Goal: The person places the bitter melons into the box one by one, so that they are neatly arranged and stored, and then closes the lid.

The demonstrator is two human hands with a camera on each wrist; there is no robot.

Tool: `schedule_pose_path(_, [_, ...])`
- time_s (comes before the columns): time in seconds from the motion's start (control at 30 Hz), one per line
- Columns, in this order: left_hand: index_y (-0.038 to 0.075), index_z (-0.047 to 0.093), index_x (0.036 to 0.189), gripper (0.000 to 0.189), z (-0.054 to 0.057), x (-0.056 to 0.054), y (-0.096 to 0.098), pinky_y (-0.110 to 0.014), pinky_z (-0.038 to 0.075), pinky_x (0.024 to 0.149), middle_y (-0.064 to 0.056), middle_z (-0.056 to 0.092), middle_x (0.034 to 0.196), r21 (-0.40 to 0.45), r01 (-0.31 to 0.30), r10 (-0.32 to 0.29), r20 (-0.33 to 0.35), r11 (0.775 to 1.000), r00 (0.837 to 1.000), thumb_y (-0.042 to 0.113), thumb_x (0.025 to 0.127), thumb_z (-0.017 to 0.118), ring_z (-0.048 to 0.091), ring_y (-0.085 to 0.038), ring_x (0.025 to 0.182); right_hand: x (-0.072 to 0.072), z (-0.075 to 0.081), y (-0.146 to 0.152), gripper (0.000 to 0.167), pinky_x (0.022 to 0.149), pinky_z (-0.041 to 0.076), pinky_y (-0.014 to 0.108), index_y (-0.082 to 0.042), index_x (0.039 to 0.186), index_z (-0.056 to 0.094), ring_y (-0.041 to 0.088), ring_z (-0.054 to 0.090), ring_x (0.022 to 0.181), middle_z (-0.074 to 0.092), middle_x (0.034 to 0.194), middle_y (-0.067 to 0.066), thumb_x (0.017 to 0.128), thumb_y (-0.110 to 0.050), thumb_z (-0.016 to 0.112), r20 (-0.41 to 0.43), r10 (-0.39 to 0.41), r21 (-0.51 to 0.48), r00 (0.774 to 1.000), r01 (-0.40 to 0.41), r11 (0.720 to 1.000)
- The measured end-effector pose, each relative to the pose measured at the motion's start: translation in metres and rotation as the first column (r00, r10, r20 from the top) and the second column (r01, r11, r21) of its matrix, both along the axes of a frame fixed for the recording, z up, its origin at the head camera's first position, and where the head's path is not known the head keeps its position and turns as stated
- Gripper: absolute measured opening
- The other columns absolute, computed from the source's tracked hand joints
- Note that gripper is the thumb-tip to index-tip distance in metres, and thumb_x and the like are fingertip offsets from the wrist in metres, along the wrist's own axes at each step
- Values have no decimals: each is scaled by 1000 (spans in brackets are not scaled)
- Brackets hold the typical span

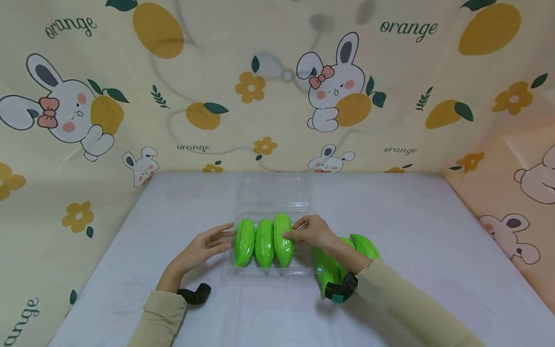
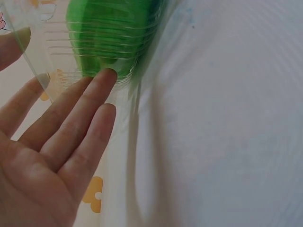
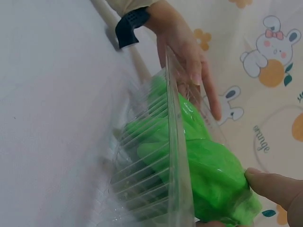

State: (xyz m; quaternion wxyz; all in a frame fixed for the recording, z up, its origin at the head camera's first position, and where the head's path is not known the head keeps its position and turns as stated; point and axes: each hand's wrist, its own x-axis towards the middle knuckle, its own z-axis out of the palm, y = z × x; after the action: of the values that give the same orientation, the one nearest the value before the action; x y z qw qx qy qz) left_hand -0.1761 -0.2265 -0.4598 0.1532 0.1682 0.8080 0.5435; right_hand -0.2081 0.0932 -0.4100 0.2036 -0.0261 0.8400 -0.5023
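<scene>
Green vegetable pinched by right hand
Left hand is held loosely spread beside clear box, lid toward worktop's far edge.

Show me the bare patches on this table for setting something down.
The white table is bare left of the left hand, right of the loose glossy green elongated pieces, and between the beige sleeves, nearer than the clear plastic box. Crowded: the box, where the right hand pinches one of three similar green pieces, and just right of it.
</scene>
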Motion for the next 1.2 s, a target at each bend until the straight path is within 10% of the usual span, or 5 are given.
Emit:
schedule_pose_path(0.83, [4,30,150,62,1,1,-1,-40,50,104,-25,44,147,0,5,-5,-1,1000,1000,22,97,58,53,-41,128,-4,0,7,25,66,61,34,9,101,60,8,66,57,69,83,17,88,-11,68,12,130,4,992,-130,992])
schedule_pose_path(1.2, [3,31,150,61,0,0,-1,-44,50,104,-27,43,147,16,21,-21,-3,1000,1000,21,98,57,51,-45,129,-4,1,12,27,72,62,34,8,103,63,15,71,73,70,91,18,90,-15,66,5,143,-3,990,-143,990])
